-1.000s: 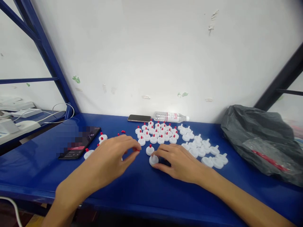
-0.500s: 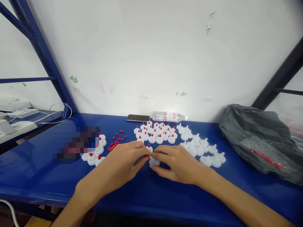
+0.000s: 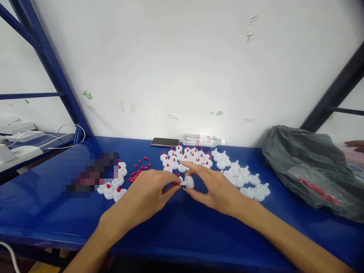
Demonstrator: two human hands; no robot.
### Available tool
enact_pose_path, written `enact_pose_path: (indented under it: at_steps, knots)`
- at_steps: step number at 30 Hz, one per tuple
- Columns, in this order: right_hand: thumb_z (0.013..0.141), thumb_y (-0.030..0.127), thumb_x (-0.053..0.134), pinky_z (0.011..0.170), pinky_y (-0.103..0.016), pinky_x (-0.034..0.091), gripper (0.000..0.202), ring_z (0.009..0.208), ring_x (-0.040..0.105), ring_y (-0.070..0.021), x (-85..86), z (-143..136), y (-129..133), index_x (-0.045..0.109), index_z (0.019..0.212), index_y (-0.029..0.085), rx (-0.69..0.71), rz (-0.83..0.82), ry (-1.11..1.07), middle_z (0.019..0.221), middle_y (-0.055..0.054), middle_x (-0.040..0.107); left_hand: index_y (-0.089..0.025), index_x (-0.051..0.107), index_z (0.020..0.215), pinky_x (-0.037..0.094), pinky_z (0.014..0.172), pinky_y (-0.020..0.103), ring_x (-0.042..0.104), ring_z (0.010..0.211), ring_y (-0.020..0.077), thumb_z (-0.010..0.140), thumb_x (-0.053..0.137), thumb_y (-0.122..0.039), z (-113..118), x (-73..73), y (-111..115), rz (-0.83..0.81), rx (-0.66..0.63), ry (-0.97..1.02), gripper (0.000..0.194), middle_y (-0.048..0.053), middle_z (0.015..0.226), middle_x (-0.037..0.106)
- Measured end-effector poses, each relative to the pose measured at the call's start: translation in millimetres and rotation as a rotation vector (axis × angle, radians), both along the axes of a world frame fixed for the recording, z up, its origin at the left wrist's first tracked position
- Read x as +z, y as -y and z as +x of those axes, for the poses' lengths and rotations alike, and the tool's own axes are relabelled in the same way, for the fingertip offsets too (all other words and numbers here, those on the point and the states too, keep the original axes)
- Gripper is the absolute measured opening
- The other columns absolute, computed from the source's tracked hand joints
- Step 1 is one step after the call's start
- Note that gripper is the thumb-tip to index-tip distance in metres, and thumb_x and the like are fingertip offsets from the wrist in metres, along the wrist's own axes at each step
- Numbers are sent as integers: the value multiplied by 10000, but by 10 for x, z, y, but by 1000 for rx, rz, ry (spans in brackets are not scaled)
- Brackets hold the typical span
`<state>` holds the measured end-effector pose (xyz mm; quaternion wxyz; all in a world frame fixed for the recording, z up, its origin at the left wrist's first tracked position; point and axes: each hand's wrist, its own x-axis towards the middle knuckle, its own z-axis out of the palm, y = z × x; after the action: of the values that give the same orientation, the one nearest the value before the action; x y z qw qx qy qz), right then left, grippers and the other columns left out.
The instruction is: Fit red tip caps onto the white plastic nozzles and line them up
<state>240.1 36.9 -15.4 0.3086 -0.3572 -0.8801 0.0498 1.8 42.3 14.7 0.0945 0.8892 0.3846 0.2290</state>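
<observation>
My left hand [image 3: 153,189] pinches a small red tip cap at the spout end of a white nozzle cap [image 3: 189,182]; the fingertips mostly hide the red piece. The nozzle cap lies tilted on its side, spout toward my left hand. Around its wide base curl the thumb and a finger of my right hand [image 3: 212,185], while the index finger sticks out above it. Just behind stand white nozzle caps with red tips [image 3: 194,156], grouped together. To the right are white nozzle caps with bare spouts [image 3: 240,178]. Loose red tip caps [image 3: 136,175] lie beyond my left hand.
A phone [image 3: 165,142] and a clear plastic bottle [image 3: 201,140] lie against the wall. More red-tipped nozzle caps [image 3: 110,191] sit at left beside a blurred patch. On the right, a dark plastic bag [image 3: 284,163] carries a clear bag of red pieces [image 3: 317,189]. Another person's hand [image 3: 355,144] shows at far right.
The nozzle cap between my hands has tipped over, its spout now pointing left. My right fingers have spread wider, with the index finger lifted. Another person's hand has appeared at far right.
</observation>
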Motion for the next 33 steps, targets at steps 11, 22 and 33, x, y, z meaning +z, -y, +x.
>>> enact_pose_path:
  at_steps: [11, 22, 33]
  knots:
    - [863, 326, 809, 973, -379, 616, 315, 1101, 705, -209, 71, -53, -58, 752, 1169, 283, 119, -340, -500, 1180, -48, 729, -234, 758, 1014, 383, 649, 272, 697, 744, 177, 1047, 521, -302, 45, -34, -6, -36, 41, -14, 248, 16, 885, 794]
    - [755, 356, 892, 1026, -466, 607, 324, 1092, 754, -259, 75, -74, -9, 798, 1055, 278, 133, -472, -656, 1117, -31, 804, -215, 599, 946, 375, 651, 299, 638, 686, 191, 1065, 300, -235, 38, 44, 76, -60, -72, -79, 322, 30, 803, 716]
    - [713, 375, 918, 993, -439, 618, 350, 1073, 761, -253, 24, -116, -16, 775, 1010, 256, 147, -546, -723, 1090, -36, 805, -219, 610, 956, 343, 621, 303, 613, 648, 175, 967, 390, -110, 80, 11, 118, -38, -25, -75, 246, 10, 824, 731]
